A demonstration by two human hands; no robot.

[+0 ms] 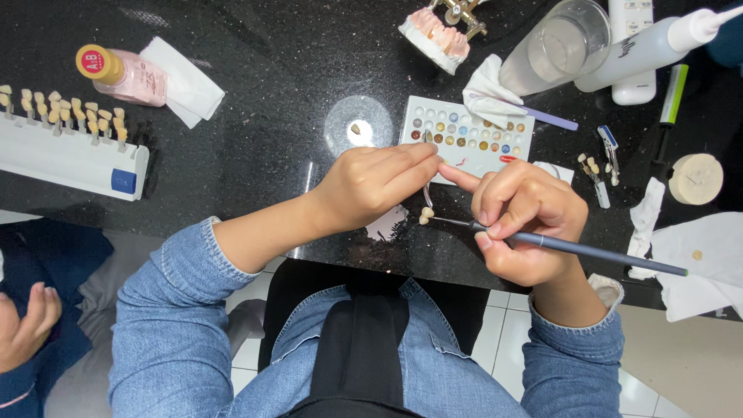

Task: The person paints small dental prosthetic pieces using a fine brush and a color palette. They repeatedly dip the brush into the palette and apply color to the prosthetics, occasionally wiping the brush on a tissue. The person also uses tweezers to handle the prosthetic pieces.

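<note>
My left hand pinches metal tweezers that grip a small cream tooth crown over the front of the black table. My right hand holds a thin dark brush like a pen, its tip touching the crown. My right forefinger reaches toward my left fingertips. Just behind both hands lies a white palette with several small wells of coloured paste.
A white shade guide with several sample teeth stands at the left, a pink bottle and folded tissue behind it. A dental model, clear cup, white squeeze bottle, cloths and small tools sit at the right. Another person's hand is at lower left.
</note>
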